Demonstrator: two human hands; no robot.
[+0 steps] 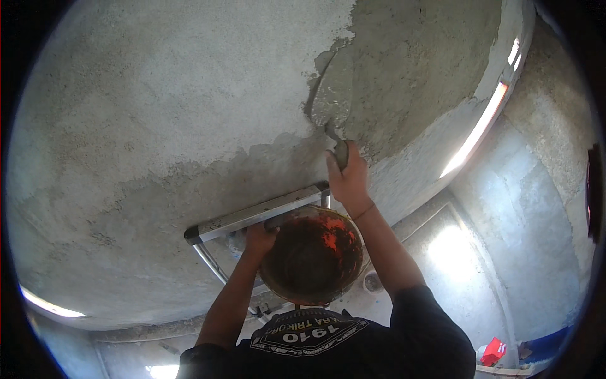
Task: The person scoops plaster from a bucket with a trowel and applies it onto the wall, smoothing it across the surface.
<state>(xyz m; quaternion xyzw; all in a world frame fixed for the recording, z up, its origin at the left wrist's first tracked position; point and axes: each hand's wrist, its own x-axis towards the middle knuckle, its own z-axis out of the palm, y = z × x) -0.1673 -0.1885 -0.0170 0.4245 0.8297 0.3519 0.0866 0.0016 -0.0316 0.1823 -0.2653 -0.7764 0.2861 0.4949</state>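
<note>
My right hand [349,177] is wrapped round the handle of a trowel [333,95]. Its mortar-smeared blade lies against the wall [208,82], at the left edge of a darker, wet-looking patch of mortar [416,69]. Lower down, my left hand [259,239] grips the left rim of a round bucket [309,259], fingers partly hidden. Dark grey residue coats the bucket's inside, with orange-red showing on its upper right wall. Just beyond the bucket is the top bar of a metal ladder [265,212], close to my left hand.
Far below, the floor [435,252] shows bright light patches. A small round container [373,282] stands down there beside the bucket's outline. A red-and-white packet [492,351] lies at the lower right, near a blue thing [550,346]. Another wall [536,183] rises on the right.
</note>
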